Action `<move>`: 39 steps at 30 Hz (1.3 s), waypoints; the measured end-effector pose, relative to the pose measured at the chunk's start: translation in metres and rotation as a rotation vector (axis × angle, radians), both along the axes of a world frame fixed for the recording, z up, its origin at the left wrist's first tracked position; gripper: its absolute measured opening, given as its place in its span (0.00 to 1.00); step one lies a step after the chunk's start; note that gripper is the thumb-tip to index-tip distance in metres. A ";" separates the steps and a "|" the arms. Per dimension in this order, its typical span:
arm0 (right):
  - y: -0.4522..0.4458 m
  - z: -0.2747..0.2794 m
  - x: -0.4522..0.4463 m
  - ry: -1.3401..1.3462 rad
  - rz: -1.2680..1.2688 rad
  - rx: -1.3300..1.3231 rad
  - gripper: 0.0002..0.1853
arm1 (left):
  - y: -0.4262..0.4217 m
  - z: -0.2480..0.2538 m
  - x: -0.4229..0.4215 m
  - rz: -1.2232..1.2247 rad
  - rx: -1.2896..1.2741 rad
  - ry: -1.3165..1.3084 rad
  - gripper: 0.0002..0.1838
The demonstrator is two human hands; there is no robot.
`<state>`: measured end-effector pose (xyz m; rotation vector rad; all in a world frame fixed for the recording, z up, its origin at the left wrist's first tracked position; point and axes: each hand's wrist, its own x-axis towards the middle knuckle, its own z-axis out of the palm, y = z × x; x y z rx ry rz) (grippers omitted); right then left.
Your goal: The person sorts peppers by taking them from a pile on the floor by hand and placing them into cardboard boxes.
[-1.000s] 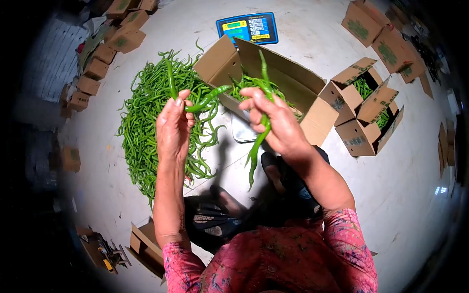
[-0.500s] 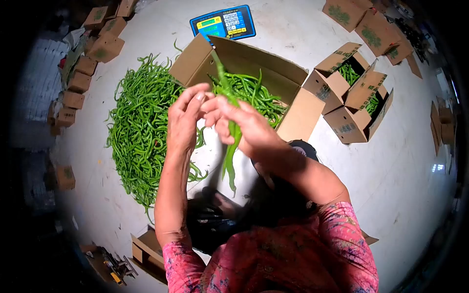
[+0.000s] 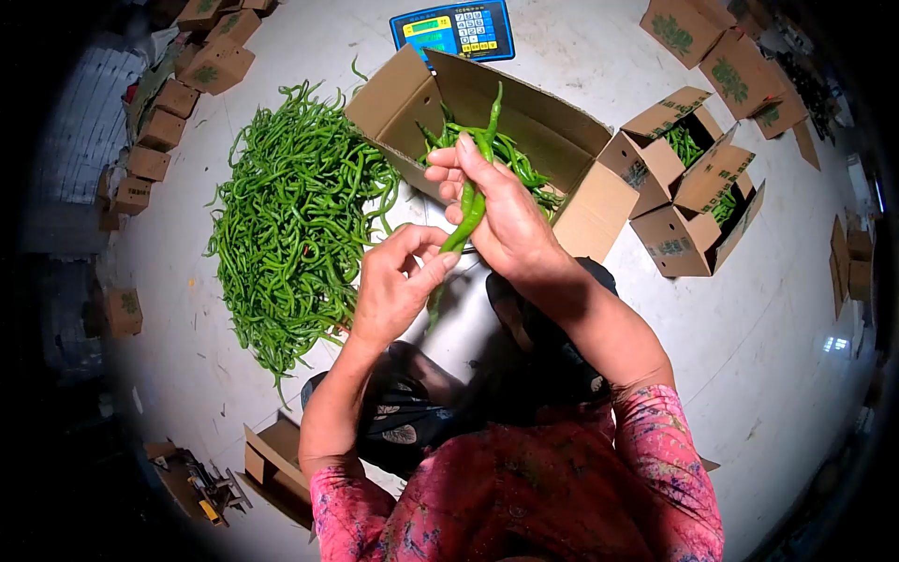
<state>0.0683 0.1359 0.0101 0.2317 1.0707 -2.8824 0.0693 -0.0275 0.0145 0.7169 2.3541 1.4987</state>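
Observation:
Long green chili peppers (image 3: 469,199) are gripped in my right hand (image 3: 510,211), their tips poking up past the thumb. My left hand (image 3: 398,281) pinches the lower part of these peppers between thumb and fingers. Just beyond my hands stands an open cardboard box (image 3: 524,103) with more green peppers (image 3: 524,164) lying inside it. To the left of my hands a large heap of green chili peppers (image 3: 290,225) spreads over the floor. Part of the box's contents is hidden behind my right hand.
A blue digital scale display (image 3: 454,30) sits behind the box. Two open cartons of peppers (image 3: 670,245) stand at the right. More cartons (image 3: 217,66) line the far left, and others (image 3: 688,33) the far right. An open box (image 3: 281,464) lies at lower left.
My left hand has come down from the upper part of the peppers to their lower end. My right hand has turned upright and shifted slightly right. The view has shifted a little.

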 end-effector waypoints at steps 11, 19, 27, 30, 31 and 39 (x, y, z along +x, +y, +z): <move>0.003 -0.001 0.008 0.079 0.257 0.081 0.13 | -0.024 -0.005 -0.030 0.266 0.327 -0.367 0.15; 0.003 0.023 0.019 0.210 0.191 0.168 0.14 | -0.030 0.008 -0.089 0.229 -0.046 0.202 0.14; -0.009 0.018 0.024 0.353 0.297 0.149 0.14 | 0.055 0.004 -0.131 -0.130 -0.235 0.791 0.18; -0.007 0.010 0.017 0.262 0.106 0.068 0.14 | 0.058 0.007 -0.120 0.114 0.020 0.295 0.14; -0.006 0.006 0.014 0.240 0.015 0.075 0.14 | 0.054 0.023 -0.105 0.124 0.034 0.159 0.13; 0.002 0.000 0.003 0.193 -0.155 0.107 0.13 | 0.011 0.030 -0.026 -0.036 -0.020 -0.211 0.13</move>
